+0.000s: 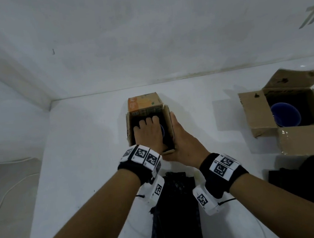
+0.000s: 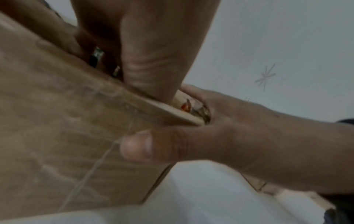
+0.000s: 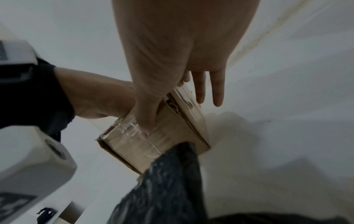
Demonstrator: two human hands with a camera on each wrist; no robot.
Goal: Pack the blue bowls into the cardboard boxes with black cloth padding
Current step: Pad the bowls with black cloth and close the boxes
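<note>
A small cardboard box (image 1: pixel 167 126) with an orange printed flap stands at the table's middle, lined with black cloth (image 1: pixel 135 122). My left hand (image 1: pixel 147 131) reaches down into it, fingers curled over a blue bowl (image 1: pixel 163 131) of which only a sliver of rim shows; the fingertips are hidden. My right hand (image 1: pixel 179 136) lies flat against the box's right outer wall, fingers straight (image 3: pixel 216 91), thumb pressed on the taped front wall (image 3: pixel 134 145). A second blue bowl (image 1: pixel 285 114) sits in black padding inside a larger open box (image 1: pixel 257 108) at the right.
A long black cloth (image 1: pixel 173 204) lies on the white table (image 1: pixel 89 145) just in front of the small box. More black cloth (image 1: pixel 313 176) is heaped at the right front. White walls close the back and the left. A thin cable runs near the front edge.
</note>
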